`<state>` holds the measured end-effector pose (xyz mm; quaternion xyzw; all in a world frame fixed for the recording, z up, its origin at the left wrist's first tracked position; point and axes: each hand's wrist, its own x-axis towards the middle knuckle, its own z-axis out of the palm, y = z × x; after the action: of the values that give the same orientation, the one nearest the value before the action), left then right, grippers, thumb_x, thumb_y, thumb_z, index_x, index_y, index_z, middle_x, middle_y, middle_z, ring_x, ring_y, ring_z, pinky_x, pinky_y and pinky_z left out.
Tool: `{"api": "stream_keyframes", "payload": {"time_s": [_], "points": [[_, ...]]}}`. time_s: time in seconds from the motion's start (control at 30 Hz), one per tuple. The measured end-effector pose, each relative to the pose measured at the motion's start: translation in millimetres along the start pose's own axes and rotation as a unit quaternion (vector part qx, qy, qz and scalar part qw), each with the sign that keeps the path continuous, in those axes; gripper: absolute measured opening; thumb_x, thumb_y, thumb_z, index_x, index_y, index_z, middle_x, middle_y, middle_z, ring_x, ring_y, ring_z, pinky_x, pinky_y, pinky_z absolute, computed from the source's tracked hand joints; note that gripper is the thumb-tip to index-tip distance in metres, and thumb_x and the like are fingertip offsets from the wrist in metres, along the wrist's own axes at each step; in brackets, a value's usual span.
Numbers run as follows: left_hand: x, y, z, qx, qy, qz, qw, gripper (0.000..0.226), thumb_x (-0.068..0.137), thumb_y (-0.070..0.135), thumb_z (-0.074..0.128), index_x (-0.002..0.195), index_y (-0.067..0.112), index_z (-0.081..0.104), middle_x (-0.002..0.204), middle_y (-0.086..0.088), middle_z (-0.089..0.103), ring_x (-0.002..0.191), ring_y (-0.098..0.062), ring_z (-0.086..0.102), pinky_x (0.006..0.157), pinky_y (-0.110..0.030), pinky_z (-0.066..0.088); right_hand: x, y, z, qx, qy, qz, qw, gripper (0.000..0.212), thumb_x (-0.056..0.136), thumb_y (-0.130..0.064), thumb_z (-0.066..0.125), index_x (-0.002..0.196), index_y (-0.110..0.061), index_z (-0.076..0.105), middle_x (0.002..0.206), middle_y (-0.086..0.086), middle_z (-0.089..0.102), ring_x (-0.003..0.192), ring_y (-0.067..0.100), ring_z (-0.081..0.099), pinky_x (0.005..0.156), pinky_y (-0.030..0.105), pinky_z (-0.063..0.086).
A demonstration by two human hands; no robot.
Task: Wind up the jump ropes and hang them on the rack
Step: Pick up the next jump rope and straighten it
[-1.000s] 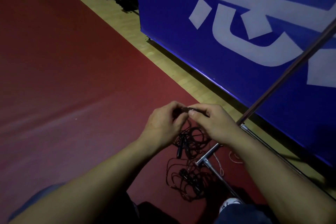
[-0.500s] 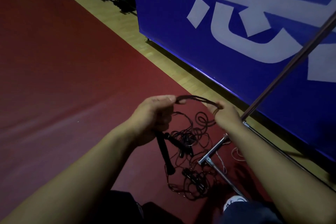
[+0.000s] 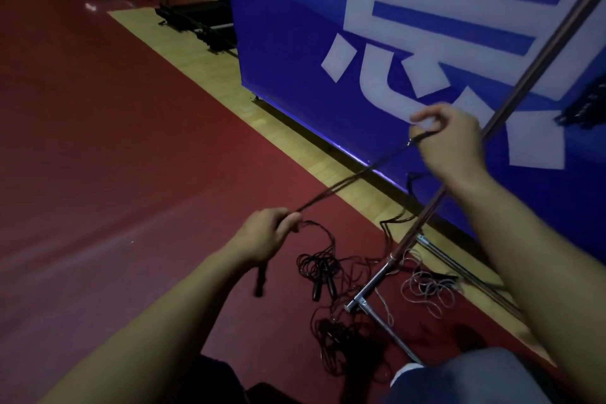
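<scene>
Your right hand [image 3: 449, 141] pinches one end of the thin black jump rope [image 3: 347, 179], doubled into several strands and stretched taut down to your left hand [image 3: 267, 236], which grips the strands and a black handle [image 3: 260, 275]. On the red floor [image 3: 114, 141] below lie two more dark rope tangles [image 3: 328, 267] and one pale cord coil [image 3: 428, 292], beside the metal rack's base [image 3: 373, 282].

Left hand [image 3: 267, 236] sits near and left; right hand [image 3: 449, 138] sits farther and right. A jump rope [image 3: 344, 182] runs taut between them. A tangle of ropes [image 3: 331, 275] lies on the floor [image 3: 98, 157] below the hands, left of the rack's base bar [image 3: 370, 285]. The rack pole [image 3: 511, 102] rises to the far right, in front of the banner [image 3: 295, 59].
</scene>
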<state>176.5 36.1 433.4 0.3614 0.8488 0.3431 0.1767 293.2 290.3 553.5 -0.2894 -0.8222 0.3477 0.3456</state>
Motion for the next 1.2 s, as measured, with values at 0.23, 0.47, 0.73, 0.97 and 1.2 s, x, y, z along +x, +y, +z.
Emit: {"api": "stream_keyframes", "payload": {"time_s": [0.23, 0.47, 0.73, 0.97, 1.2], "points": [[-3, 31, -6, 0.014, 0.126, 0.083, 0.988, 0.02, 0.102, 0.034, 0.045, 0.086, 0.029, 0.056, 0.085, 0.003, 0.059, 0.066, -0.016, 0.062, 0.066, -0.025, 0.048, 24, -105, -88, -0.221, 0.115, -0.395, 0.884, 0.014, 0.091, -0.008, 0.059, 0.103, -0.008, 0.067, 0.111, 0.016, 0.056, 0.085, 0.022, 0.057, 0.068, 0.021, 0.041], [-7, 62, -53, -0.045, 0.264, 0.109, 0.957, 0.017, 0.102, 0.023, 0.048, 0.088, 0.03, 0.054, 0.072, -0.006, 0.067, 0.061, -0.028, 0.064, 0.057, -0.038, 0.048, -10, -64, -91, 0.165, -0.059, 0.165, 0.971, 0.039, 0.094, -0.055, 0.05, 0.081, -0.019, 0.059, 0.059, 0.0, 0.041, 0.04, 0.015, 0.043, 0.043, 0.032, 0.05], [-22, 22, -73, 0.186, 0.129, 0.108, 0.968, 0.019, 0.101, 0.011, 0.047, 0.103, 0.014, 0.066, 0.1, -0.002, 0.063, 0.093, -0.024, 0.058, 0.076, -0.034, 0.043, -17, 17, -116, -0.227, -0.062, -0.127, 0.964, 0.024, 0.084, -0.002, 0.06, 0.105, -0.012, 0.066, 0.1, 0.008, 0.06, 0.094, 0.027, 0.058, 0.082, 0.034, 0.046], [-19, 50, -9, -0.192, 0.067, -0.088, 0.975, 0.033, 0.091, -0.01, 0.033, 0.075, 0.012, 0.053, 0.074, -0.005, 0.06, 0.062, -0.018, 0.047, 0.057, -0.029, 0.035, -23, 38, -85, -0.271, -0.109, -0.014, 0.956, 0.035, 0.091, -0.014, 0.049, 0.125, -0.023, 0.056, 0.127, 0.008, 0.046, 0.115, 0.028, 0.046, 0.089, 0.039, 0.044], [-12, 63, 39, -0.277, -0.001, -0.106, 0.955, 0.037, 0.089, -0.013, 0.032, 0.076, 0.012, 0.055, 0.06, 0.004, 0.054, 0.046, -0.01, 0.039, 0.051, -0.025, 0.035, -99, 32, 9, -0.065, -0.322, -0.038, 0.944, 0.059, 0.087, -0.028, 0.053, 0.145, -0.028, 0.041, 0.145, -0.01, 0.036, 0.139, 0.01, 0.03, 0.115, 0.032, 0.025]]}}
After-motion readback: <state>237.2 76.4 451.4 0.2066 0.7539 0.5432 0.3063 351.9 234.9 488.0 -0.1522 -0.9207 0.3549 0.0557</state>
